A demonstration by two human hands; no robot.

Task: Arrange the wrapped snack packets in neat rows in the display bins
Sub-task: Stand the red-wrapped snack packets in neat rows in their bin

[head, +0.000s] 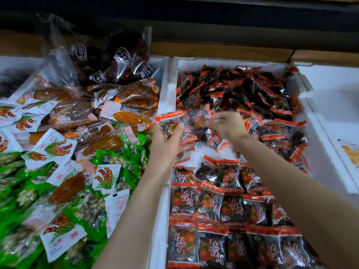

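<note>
Holding stacked packets [169, 124] in left hand [166, 141] — right hand [227, 125] pinches another packet [200, 119].

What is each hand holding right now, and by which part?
The left hand grips a small stack of red-edged packets around its lower half; the right hand pinches one blurred packet by its right edge.

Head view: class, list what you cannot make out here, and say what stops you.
All head view.
1. Blurred packet pinched by the right hand: motion blur, print unreadable.
2. Stack of packets in the left hand: count hidden by the top packet.
3. Yellow packet: cut off by the right edge.
4. Loose pile: hides the bin floor beneath.
</note>
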